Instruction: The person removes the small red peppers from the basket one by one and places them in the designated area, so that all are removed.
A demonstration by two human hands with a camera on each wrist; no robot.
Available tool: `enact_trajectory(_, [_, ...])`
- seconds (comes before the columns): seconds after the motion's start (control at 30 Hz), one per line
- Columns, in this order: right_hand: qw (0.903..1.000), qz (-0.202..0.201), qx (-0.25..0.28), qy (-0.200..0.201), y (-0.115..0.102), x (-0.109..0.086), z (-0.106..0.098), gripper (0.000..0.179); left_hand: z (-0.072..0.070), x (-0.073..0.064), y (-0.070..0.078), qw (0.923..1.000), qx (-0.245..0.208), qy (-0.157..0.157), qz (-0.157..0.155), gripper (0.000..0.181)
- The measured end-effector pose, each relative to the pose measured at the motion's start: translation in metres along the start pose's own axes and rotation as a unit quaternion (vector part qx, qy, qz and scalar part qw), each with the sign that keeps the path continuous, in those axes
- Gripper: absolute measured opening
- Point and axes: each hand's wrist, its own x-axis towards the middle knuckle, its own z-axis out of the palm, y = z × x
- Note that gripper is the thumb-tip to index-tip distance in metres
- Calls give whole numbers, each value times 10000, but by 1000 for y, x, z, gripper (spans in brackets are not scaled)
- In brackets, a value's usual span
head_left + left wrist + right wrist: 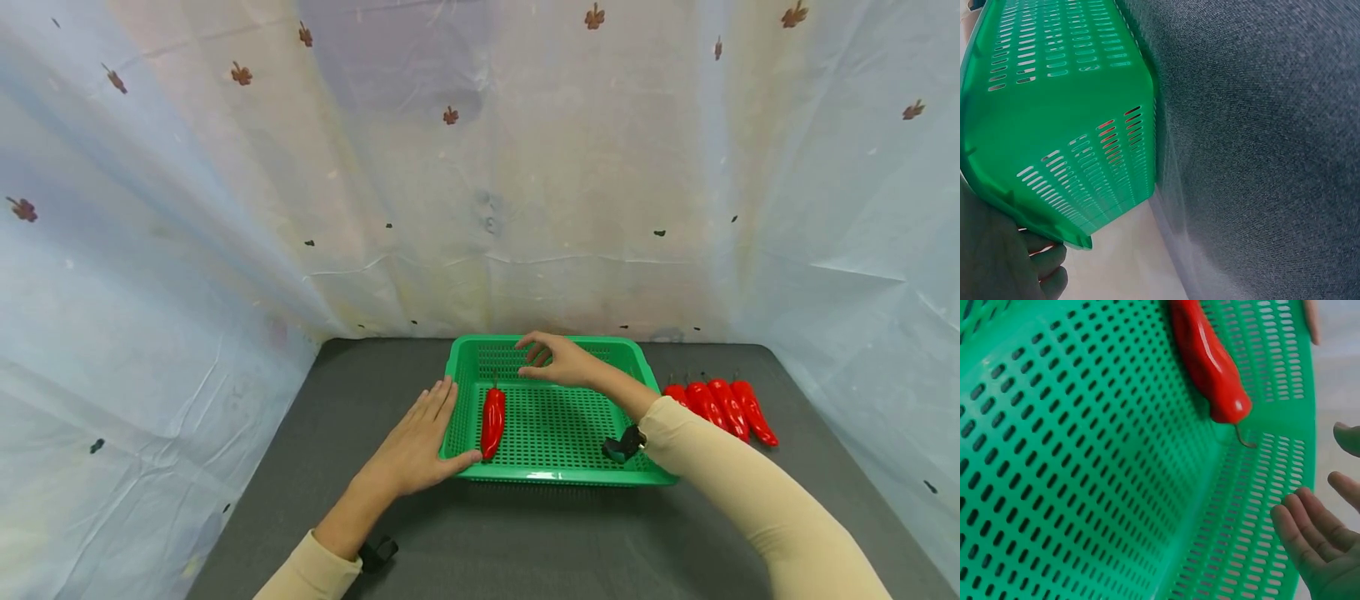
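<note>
A green perforated plastic basket [555, 477] stands on the dark table, with one red chili pepper [492, 423] lying lengthwise along its left side. My left hand [420, 437] rests on the basket's left rim, fingers straight and thumb along the front corner. Over the back part of the basket hovers my right hand [558, 360], its fingers loosely bent with nothing between them. In the right wrist view that hand [1322, 537] shows thumb and fingers spread apart, and the pepper [1213, 369] lies in the basket with its thin stem toward the back wall.
Several more red peppers [723, 408] lie side by side on the table to the right of the basket, partly behind the right forearm. A pale plastic sheet [570, 208] with leaf prints hangs behind the dark grey table [525, 533] and along both sides.
</note>
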Motion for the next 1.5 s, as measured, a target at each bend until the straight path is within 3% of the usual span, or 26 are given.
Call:
enact_trajectory(0.2, [9990,159,-132,-406,-4,6,10,57,0,0,1,10000,-28,32,23,114])
enact_trajectory(0.53, [9920,598,261,-1084,-5,18,30,57,2,1,-2,10000,-36,27,37,114])
enact_trajectory(0.73, [9831,991,708,-1370,-8,21,44,55,1,0,0,9999,-64,91,56,113])
enact_trajectory(0.9, [9790,1193,693,-1504,-12,25,51,56,1,0,-1,9999,-59,90,45,112])
enact_trajectory(1.5, [9827,1118,138,-1470,-13,31,64,63,1,1,-1,10000,-55,-59,-8,112])
